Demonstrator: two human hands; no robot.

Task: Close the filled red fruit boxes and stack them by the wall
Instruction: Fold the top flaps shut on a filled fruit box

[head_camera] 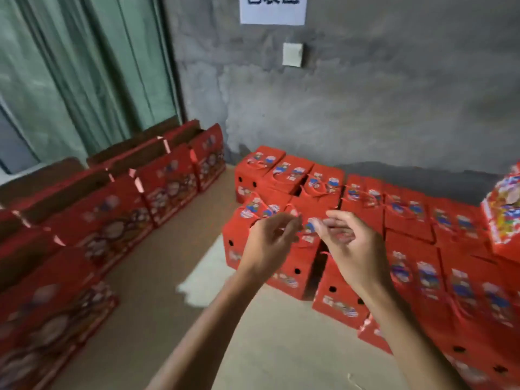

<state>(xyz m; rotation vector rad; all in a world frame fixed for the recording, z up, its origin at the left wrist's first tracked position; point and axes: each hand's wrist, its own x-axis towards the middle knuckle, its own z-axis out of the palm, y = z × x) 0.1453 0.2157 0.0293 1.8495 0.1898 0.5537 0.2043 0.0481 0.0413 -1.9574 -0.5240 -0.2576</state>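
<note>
Looking down from the head camera, two bare forearms are seen stretched out over a block of closed red boxes (284,249) packed side by side on the cardboard-covered floor (157,299) against the grey wall (365,102). The block's long axis is laid along the wall's foot, from the corner toward the right edge, with printed lids facing up and cord handles lying across them. The left hand (270,243) is held above the nearest front box, fingers loosely curled, thumb and forefinger brought close together; whether a cord is pinched cannot be told through the blur. The right hand (349,246) is raised just beside it, fingers bent and partly spread, nothing clearly gripped. Larger red boxes (118,220) are lined up along the green curtain (84,74) at the left. A white paper sign (272,9) is fixed high on the wall.
</note>
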